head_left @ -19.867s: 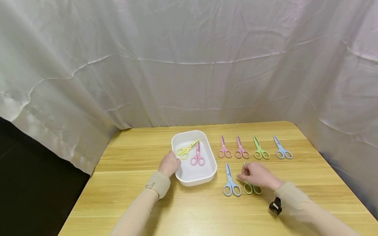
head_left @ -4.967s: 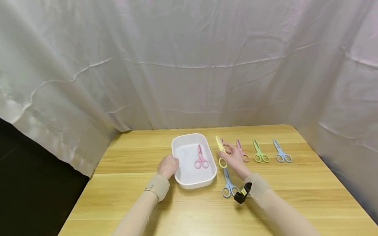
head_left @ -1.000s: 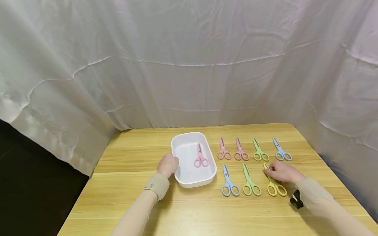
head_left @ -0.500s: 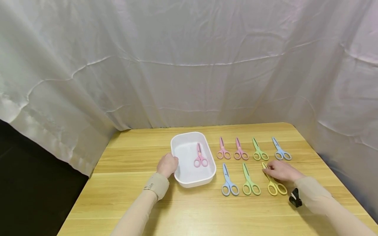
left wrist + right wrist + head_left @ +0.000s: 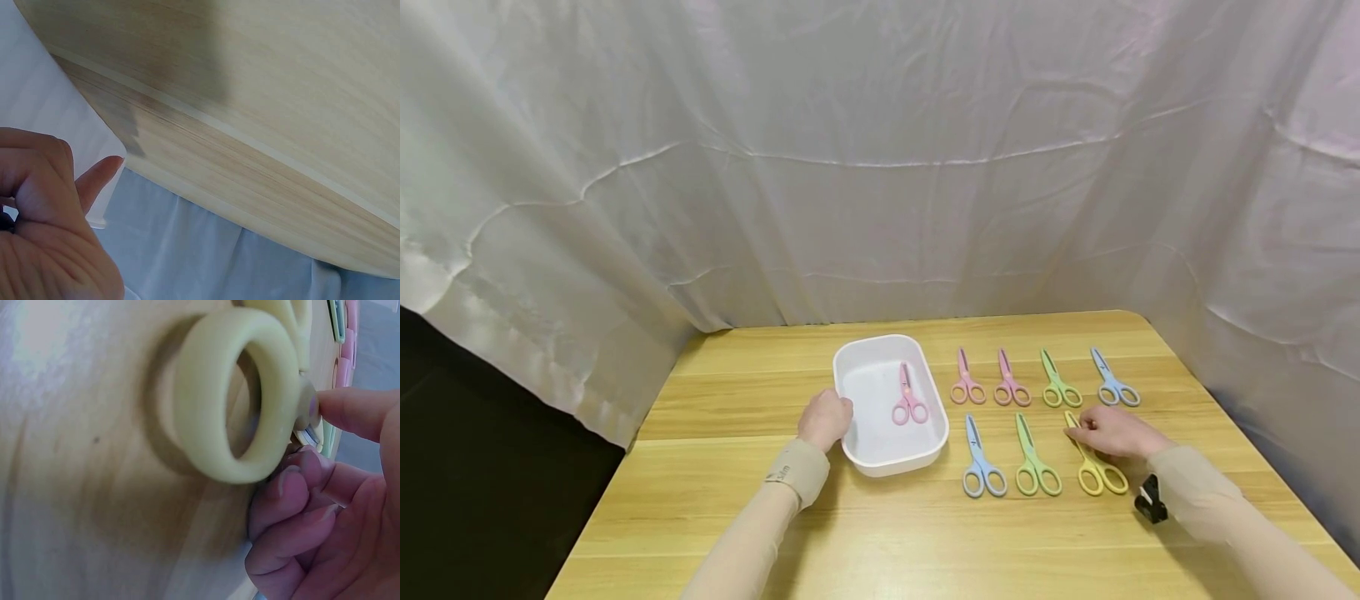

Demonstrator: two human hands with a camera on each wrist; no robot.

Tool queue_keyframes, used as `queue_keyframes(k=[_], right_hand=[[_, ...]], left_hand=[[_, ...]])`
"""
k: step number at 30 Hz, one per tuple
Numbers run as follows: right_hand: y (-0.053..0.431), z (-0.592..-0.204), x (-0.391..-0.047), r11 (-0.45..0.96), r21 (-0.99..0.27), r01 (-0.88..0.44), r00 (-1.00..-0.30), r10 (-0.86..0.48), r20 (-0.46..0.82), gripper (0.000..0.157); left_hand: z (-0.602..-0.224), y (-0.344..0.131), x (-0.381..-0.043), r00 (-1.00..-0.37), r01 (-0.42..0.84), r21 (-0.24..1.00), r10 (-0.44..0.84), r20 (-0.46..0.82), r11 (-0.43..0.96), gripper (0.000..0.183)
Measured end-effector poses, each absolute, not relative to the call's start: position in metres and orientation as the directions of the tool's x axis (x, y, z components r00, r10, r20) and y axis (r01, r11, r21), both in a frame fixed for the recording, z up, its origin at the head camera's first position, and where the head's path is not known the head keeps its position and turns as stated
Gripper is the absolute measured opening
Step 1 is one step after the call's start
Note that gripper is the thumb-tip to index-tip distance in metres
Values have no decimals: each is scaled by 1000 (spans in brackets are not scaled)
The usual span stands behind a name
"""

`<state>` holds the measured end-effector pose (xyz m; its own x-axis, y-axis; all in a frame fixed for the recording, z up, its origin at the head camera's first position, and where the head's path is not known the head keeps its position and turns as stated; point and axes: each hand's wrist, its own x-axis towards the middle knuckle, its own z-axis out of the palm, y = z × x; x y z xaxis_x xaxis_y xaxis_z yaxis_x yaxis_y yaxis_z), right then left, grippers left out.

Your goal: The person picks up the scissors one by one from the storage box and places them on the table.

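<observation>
My left hand [image 5: 826, 418] grips the near-left rim of a white plastic box [image 5: 891, 468]; the left wrist view shows its thumb along the box wall [image 5: 50, 94]. One pair of pink scissors [image 5: 907, 395] lies inside the box. With thumb and fingertips, my right hand [image 5: 1116, 432] pinches the yellow scissors [image 5: 1091, 460] near the blades, at the right end of the front row. In the right wrist view a yellow handle loop [image 5: 203, 394] shows close up. Beside them lie green scissors [image 5: 1032, 457] and blue scissors [image 5: 978, 456], tips pointing away.
A back row on the wooden table [image 5: 737, 500] holds pink scissors [image 5: 966, 378], a second pink pair [image 5: 1008, 380], a green pair [image 5: 1056, 381] and a blue pair [image 5: 1108, 380]. A pale curtain [image 5: 880, 208] hangs behind the table's far edge.
The yellow scissors have come out of the box and now lie right of the green pair, with my right hand on them. Over the last second hardly anything moves; my left hand stays on the box.
</observation>
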<state>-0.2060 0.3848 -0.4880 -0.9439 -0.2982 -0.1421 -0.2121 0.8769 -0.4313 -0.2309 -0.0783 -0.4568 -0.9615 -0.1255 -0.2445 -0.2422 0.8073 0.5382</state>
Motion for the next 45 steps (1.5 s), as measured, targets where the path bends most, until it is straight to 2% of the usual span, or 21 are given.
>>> queue_keyframes(k=[27, 40, 45], right_hand=[[388, -486, -204, 838, -538, -95, -929, -268, -253, 42], [369, -460, -204, 860, -457, -228, -964, -266, -20, 33], [357, -449, -206, 859, -448, -248, -963, -267, 20, 25]], left_hand=[[-457, -79, -231, -965, -233, 541, -126, -228, 808, 30], [-456, -78, -232, -962, -242, 530, -130, -240, 813, 30], [-458, -79, -232, -963, -243, 532, -135, -235, 811, 30]])
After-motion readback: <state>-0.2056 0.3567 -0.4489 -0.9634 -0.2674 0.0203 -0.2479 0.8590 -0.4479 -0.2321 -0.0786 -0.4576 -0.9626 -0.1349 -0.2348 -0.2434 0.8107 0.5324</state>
